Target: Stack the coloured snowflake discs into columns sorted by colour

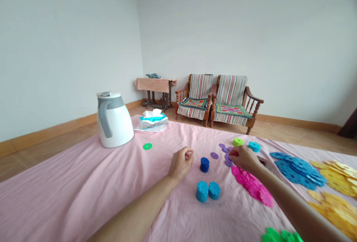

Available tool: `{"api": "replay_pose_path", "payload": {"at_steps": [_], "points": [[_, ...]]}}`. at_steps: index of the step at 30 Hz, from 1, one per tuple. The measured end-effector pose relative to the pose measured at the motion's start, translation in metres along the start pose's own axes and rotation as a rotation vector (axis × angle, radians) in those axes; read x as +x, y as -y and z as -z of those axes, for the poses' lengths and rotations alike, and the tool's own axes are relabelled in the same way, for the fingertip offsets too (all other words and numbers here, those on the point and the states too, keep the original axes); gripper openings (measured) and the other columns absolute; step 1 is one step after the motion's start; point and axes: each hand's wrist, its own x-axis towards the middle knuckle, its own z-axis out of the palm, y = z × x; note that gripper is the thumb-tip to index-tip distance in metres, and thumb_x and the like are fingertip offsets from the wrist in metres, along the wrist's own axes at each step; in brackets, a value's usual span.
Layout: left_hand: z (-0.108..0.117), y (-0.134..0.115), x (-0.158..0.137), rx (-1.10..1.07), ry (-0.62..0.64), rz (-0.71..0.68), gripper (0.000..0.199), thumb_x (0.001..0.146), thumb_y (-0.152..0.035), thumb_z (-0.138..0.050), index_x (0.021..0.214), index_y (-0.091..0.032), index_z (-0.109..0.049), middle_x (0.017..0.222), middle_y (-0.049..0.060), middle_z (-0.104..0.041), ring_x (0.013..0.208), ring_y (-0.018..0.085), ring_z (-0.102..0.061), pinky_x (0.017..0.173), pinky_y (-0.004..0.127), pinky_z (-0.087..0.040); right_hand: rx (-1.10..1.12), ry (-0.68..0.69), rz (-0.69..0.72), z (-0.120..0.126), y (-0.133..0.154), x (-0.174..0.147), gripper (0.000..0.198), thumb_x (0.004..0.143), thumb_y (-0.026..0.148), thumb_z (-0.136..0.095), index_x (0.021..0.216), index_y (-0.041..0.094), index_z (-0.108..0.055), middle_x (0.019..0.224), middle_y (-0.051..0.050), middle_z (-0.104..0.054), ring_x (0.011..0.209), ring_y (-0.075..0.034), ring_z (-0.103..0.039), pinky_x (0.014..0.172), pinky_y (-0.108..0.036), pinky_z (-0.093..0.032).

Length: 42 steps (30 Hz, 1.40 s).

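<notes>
My left hand [181, 164] hovers over the cloth with its fingers curled together; anything inside them is hidden. My right hand [245, 157] has its fingers pinched at a scatter of purple snowflake discs [228, 163], and I cannot make out what is between the fingertips. One purple disc [214, 155] lies apart, between the hands. A dark blue stack of discs [204, 164] stands to the right of my left hand. Closer to me are two light blue stacks, a left one [202, 191] and a right one [214, 190]. Pink discs [252, 186] spread beneath my right forearm.
Yellow-green [238, 141] and light blue [254, 146] stacks stand beyond my right hand. Blue [298, 169], yellow [337, 177] and green discs [280, 235] lie rightward. Leftward are a white jug [117, 123], a tissue pack [153, 120] and a green disc [147, 146].
</notes>
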Motion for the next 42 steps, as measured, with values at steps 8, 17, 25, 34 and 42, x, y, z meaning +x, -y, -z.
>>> {"api": "replay_pose_path", "payload": {"at_steps": [8, 17, 25, 34, 42], "points": [[0.000, 0.000, -0.001, 0.005, 0.010, -0.005, 0.022, 0.085, -0.033, -0.049, 0.090, -0.017, -0.063, 0.074, 0.003, -0.068, 0.064, 0.014, -0.065, 0.060, 0.022, -0.049, -0.047, 0.082, 0.020, -0.011, -0.002, -0.006, 0.018, 0.085, 0.032, -0.061, 0.093, 0.016, -0.063, 0.093, -0.002, -0.065, 0.084, -0.016, -0.062, 0.075, -0.035, -0.050], [0.000, -0.002, -0.001, 0.001, 0.009, 0.004, 0.020, 0.083, -0.030, -0.050, 0.089, -0.016, -0.064, 0.074, 0.004, -0.068, 0.065, 0.015, -0.064, 0.060, 0.023, -0.048, 0.059, 0.133, -0.052, -0.018, 0.017, 0.015, 0.030, 0.089, 0.034, -0.057, 0.115, 0.018, -0.057, 0.117, -0.005, -0.059, 0.094, -0.019, -0.061, 0.078, -0.038, -0.052], [0.001, -0.002, -0.002, 0.013, 0.014, -0.003, 0.021, 0.084, -0.031, -0.050, 0.090, -0.016, -0.064, 0.075, 0.004, -0.068, 0.067, 0.015, -0.064, 0.061, 0.023, -0.048, 0.109, 0.095, -0.087, -0.035, 0.024, 0.031, 0.030, 0.089, 0.034, -0.056, 0.115, 0.019, -0.056, 0.118, -0.006, -0.058, 0.095, -0.019, -0.060, 0.079, -0.038, -0.052], [0.002, -0.009, -0.003, 0.032, 0.019, -0.012, 0.023, 0.085, -0.030, -0.048, 0.089, -0.015, -0.064, 0.073, 0.004, -0.068, 0.068, 0.015, -0.064, 0.062, 0.023, -0.047, 0.136, 0.023, 0.217, -0.039, 0.021, 0.023, 0.032, 0.089, 0.029, -0.057, 0.119, 0.019, -0.054, 0.117, -0.006, -0.059, 0.102, -0.021, -0.058, 0.087, -0.044, -0.047], [0.002, -0.008, -0.003, 0.032, 0.022, -0.013, 0.021, 0.084, -0.031, -0.051, 0.089, -0.016, -0.065, 0.079, 0.005, -0.069, 0.068, 0.016, -0.064, 0.061, 0.024, -0.047, 0.137, 0.012, 0.311, -0.042, 0.026, 0.028, 0.060, 0.068, -0.002, -0.052, 0.127, 0.012, -0.049, 0.108, -0.007, -0.067, 0.101, -0.020, -0.058, 0.090, -0.031, -0.041]]}}
